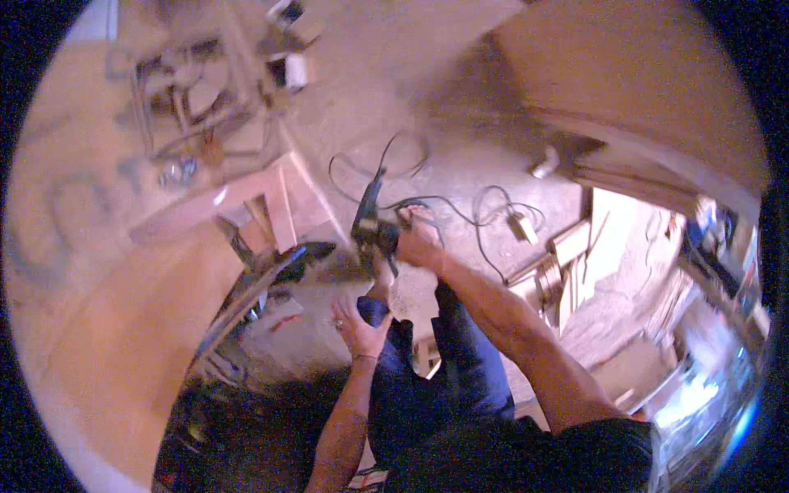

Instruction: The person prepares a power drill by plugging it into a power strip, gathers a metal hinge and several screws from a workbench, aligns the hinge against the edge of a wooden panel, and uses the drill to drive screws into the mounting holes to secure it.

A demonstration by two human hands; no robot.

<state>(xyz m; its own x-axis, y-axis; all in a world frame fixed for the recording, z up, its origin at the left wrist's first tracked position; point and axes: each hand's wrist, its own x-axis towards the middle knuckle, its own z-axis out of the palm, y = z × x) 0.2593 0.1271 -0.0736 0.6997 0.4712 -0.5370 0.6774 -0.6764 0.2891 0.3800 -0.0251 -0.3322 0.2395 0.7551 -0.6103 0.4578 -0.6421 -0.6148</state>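
My right hand is closed round a dark power tool in the middle of the view. Motion blur hides the tool's exact kind. A narrow black part rises from its upper end, and a black cord lies on the floor just beyond it. My left hand has its fingers spread beside my bent knee, with nothing visible in it. Just left of the tool stands a pinkish wooden piece with an upright board at its right side.
A wooden frame lies at the far left. A large brown panel fills the upper right. Boards and offcuts are piled on the right, near a pale block by the cord. A curved wooden surface spans the lower left.
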